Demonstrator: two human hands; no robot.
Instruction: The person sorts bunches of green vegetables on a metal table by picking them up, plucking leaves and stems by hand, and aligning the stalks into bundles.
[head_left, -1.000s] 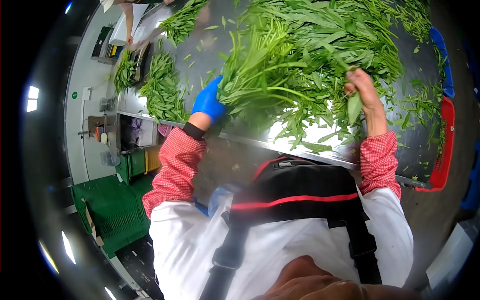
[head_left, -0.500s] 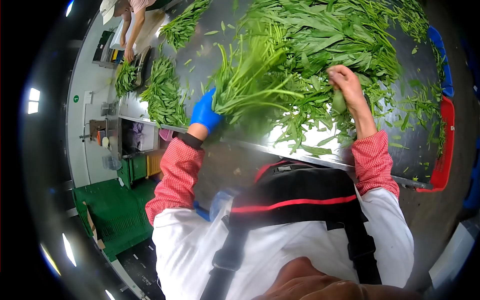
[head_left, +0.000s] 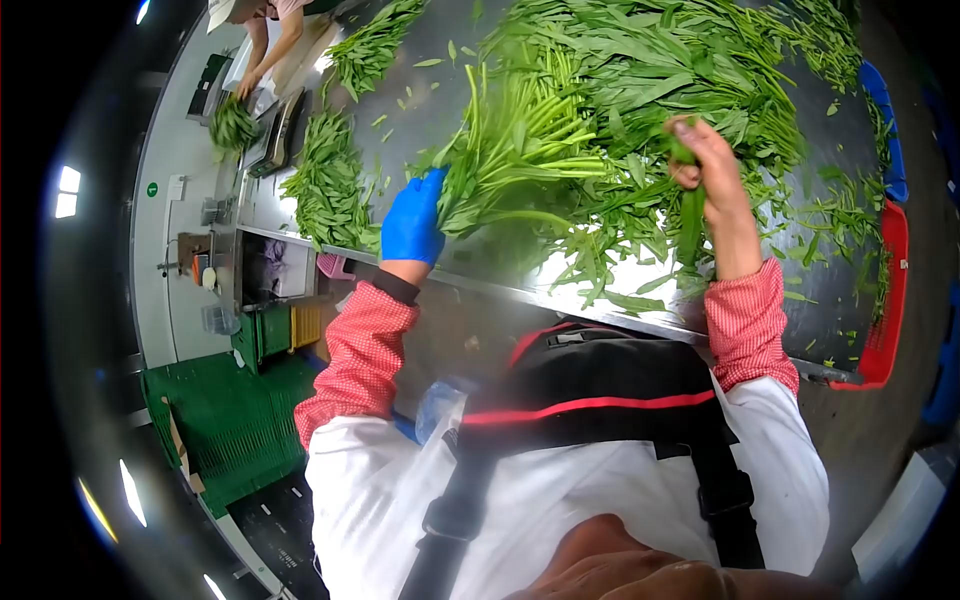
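My left hand (head_left: 413, 222), in a blue glove, is closed around a bunch of leafy greens (head_left: 515, 160) that look like water spinach. The pale green stems fan out to the right over the metal table. My bare right hand (head_left: 712, 165) pinches a few green leaves (head_left: 690, 215), which hang down below the fingers. Just beyond both hands lies a large pile of the same greens (head_left: 660, 70). Loose leaves (head_left: 625, 265) are scattered on the table between my hands and its near edge.
Two sorted bunches (head_left: 328, 185) lie on the metal table (head_left: 420, 100) at left. Past them, a co-worker's hands (head_left: 248, 82) hold another bunch beside a scale (head_left: 277, 135). A red crate (head_left: 885, 310) and a blue crate (head_left: 883, 130) stand along the right edge.
My left hand has turned slightly and moved a little right with its bunch. The leaves in my right hand now hang lower. The co-worker's bunch has moved left, off the scale.
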